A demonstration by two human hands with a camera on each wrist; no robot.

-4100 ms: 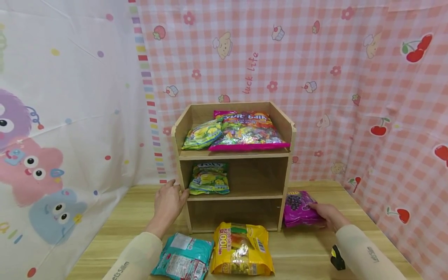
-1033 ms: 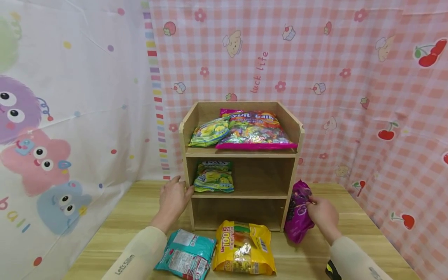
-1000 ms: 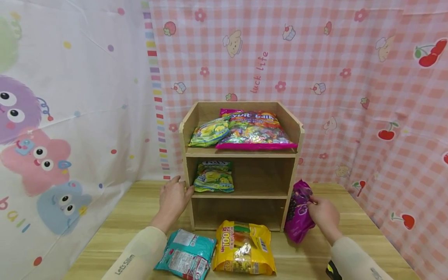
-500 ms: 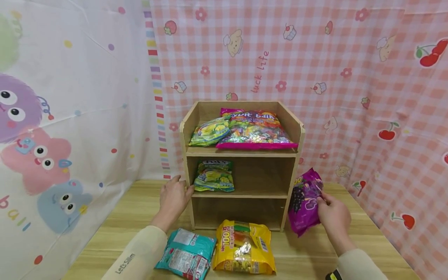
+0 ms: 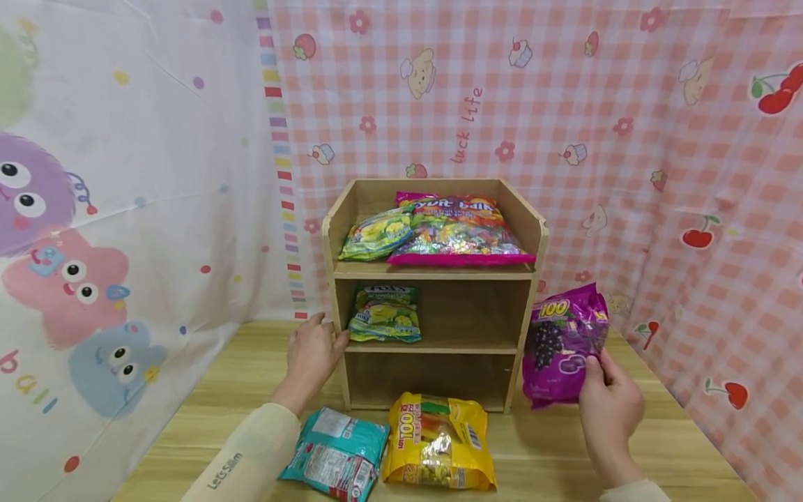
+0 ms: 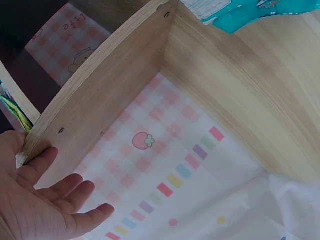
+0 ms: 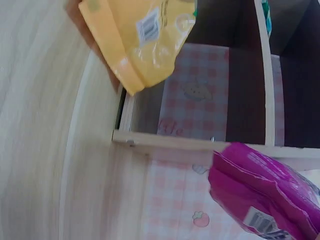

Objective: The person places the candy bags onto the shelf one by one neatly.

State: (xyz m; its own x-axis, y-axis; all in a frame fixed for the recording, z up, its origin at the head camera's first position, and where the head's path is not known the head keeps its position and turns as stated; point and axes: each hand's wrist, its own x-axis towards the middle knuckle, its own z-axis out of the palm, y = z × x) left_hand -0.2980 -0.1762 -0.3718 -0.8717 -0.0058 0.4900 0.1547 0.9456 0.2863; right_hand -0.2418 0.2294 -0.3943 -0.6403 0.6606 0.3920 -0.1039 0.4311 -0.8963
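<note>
My right hand (image 5: 611,411) pinches the right side of a purple candy bag (image 5: 564,348) with grapes and "100" printed on it, thumb on its front. This bag is held up at the right of a small wooden shelf (image 5: 433,275), its back and barcode facing the right wrist view. At the shelf's left side panel (image 6: 107,82), my left hand (image 6: 45,195) pinches the front edge between thumb and index finger, the other fingers loosely spread. A green candy bag (image 5: 384,314) lies at the left of the middle level.
On top of the shelf rest another green bag (image 5: 376,235) and a large colourful fruit candy bag (image 5: 461,230). In front on the table (image 5: 207,418) lie a teal bag (image 5: 339,453) and a yellow bag (image 5: 439,443). Patterned cloths (image 5: 433,90) hang behind and beside.
The right hand has lifted the purple bag from low beside the shelf, up and to the right, and turned its printed front toward the head view. The left hand stays at the panel.
</note>
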